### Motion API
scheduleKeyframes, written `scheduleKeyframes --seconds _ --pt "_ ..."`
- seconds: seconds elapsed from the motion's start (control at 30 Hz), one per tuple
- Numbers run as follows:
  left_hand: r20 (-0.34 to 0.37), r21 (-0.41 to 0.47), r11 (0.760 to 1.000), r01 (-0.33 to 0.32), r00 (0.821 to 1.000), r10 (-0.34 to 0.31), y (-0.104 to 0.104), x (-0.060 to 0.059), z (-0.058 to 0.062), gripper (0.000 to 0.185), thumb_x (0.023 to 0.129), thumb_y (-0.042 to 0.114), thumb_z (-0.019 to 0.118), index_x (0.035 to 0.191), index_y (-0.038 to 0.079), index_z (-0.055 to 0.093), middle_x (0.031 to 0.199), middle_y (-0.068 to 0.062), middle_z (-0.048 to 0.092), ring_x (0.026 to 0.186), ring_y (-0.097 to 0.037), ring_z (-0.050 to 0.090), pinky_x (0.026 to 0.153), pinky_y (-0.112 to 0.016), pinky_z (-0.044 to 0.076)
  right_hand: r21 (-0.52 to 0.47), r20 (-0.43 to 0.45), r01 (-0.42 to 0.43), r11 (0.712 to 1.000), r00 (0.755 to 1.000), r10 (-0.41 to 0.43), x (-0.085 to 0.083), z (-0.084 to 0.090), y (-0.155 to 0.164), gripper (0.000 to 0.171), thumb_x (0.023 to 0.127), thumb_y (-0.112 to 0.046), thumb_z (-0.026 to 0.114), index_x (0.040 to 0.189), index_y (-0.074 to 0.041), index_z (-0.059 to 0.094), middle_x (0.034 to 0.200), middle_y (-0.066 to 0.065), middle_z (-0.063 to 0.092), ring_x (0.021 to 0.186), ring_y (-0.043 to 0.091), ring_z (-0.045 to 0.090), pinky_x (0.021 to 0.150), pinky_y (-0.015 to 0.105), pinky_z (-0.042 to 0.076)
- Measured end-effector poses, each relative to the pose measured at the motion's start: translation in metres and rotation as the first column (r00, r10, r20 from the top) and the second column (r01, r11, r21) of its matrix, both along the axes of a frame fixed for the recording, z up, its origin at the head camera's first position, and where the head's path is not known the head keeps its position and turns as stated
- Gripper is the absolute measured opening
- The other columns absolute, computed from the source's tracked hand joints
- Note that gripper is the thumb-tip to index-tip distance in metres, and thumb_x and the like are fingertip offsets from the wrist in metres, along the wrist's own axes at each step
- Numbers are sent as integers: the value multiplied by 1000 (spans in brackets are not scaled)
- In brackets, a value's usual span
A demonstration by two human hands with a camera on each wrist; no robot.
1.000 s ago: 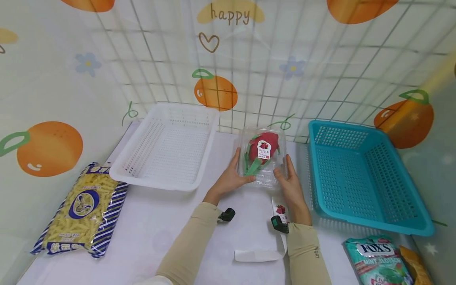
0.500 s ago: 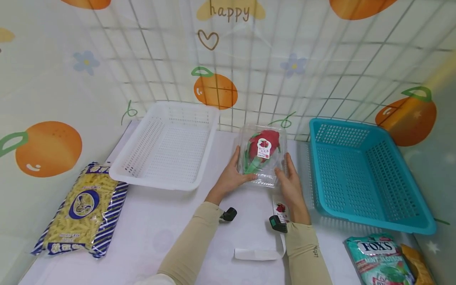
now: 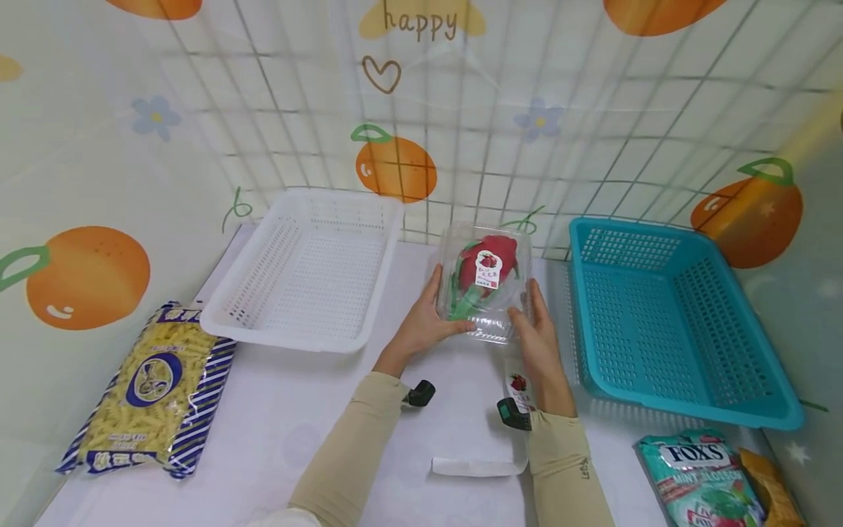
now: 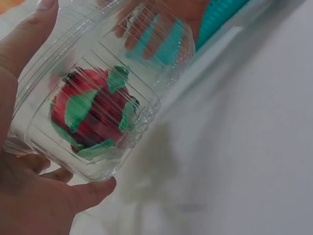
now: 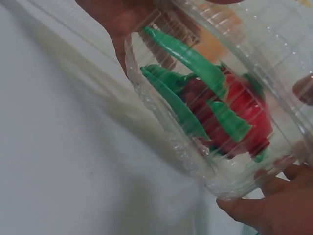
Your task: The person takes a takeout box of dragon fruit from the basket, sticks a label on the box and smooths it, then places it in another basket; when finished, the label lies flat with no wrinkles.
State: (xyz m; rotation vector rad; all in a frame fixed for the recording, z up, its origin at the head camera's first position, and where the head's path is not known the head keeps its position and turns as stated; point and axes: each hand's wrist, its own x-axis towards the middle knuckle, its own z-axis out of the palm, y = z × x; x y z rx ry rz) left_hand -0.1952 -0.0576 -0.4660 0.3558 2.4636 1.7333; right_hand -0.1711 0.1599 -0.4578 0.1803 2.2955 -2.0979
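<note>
Head view: I am seeing both hands gripping one clear plastic clamshell box (image 3: 484, 282) holding a dragon fruit (image 3: 486, 265). The left hand (image 3: 421, 323) is clasping the box's left wall with fingers curled under its near corner; the right hand (image 3: 536, 333) is clasping the right wall, thumb along the near edge. The box is sitting between the palms, ahead of both wrists and lifted off the white table (image 3: 296, 410). I am judging neither hand the nearer; the load is shared evenly.

The fruit's long axis is running from near-left, where the green leaf tips are pointing, to far-right, tilted up toward the camera.

Left wrist view is confirming fingers under the box (image 4: 98, 112), which is showing a shadow on the table below. Right wrist view is showing fingertips (image 5: 259, 208) pressing the base rim.

Open room: the white basket (image 3: 309, 267) is lying to the left, the blue basket (image 3: 665, 322) just to the right, both apart from the box. A pasta bag (image 3: 151, 388) is lying far left, a Fox's candy bag (image 3: 705, 479) near right, and a paper label strip (image 3: 490, 446) between the forearms.
</note>
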Motion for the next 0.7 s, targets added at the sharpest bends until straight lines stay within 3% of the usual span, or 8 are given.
scheduleKeyframes --seconds 0.3,0.57,0.7 --pt "-51 15 1000 -8 999 9 -1 9 27 127 75 31 92 166 16 4 174 -3 12 159 -23 17 124 -58 24 79 -25 -6 997 1000 8 9 22 -1 75 103 -22 51 165 -36 10 172 -17 6 161 16 -2 127 60 12" --pt "-48 -37 999 -26 999 24 -10 16 50 126 75 32 92 166 17 5 173 -1 13 158 -23 18 125 -55 25 46 -50 -11 999 999 13 19 41 -9 75 102 -18 49 165 -33 11 173 -14 5 161 21 2 126 62 16" --pt "-49 -58 998 -34 998 31 -15 21 61 125 75 35 92 166 17 7 173 2 14 158 -23 20 123 -55 29 45 -39 -19 999 999 21 25 50 -13 75 102 -19 49 164 -40 11 172 -14 5 160 23 4 125 61 21"
